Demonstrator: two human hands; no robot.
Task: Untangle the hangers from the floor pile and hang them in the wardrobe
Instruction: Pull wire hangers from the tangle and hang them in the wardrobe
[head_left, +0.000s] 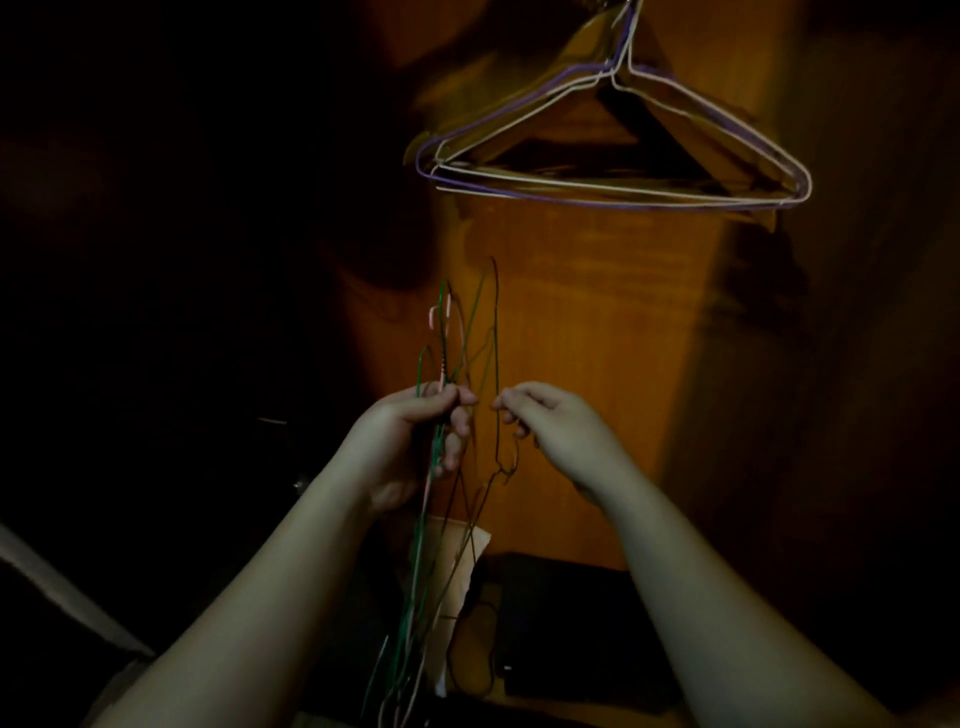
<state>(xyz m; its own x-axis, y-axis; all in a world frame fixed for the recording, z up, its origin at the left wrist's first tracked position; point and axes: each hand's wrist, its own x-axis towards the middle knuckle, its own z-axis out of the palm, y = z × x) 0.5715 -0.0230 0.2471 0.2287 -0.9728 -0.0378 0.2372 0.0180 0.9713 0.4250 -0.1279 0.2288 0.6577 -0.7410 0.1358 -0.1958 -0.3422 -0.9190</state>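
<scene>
My left hand (415, 441) grips a tangled bunch of thin wire hangers (452, 338), green, pink and dark, held upright in front of the wardrobe. Their hooks stick up above my fist and their bodies trail down past my forearm. My right hand (545, 426) pinches one dark wire hanger (496, 364) at the bunch's right side, a little apart from the rest. Higher up, a few purple and white wire hangers (613, 171) hang inside the wardrobe; where their hooks rest is cut off at the top.
The wardrobe's orange wooden back panel (571, 364) is lit in the middle; both sides are very dark. A dark box (561, 623) and a pale piece of paper or cloth (462, 571) lie at the wardrobe bottom.
</scene>
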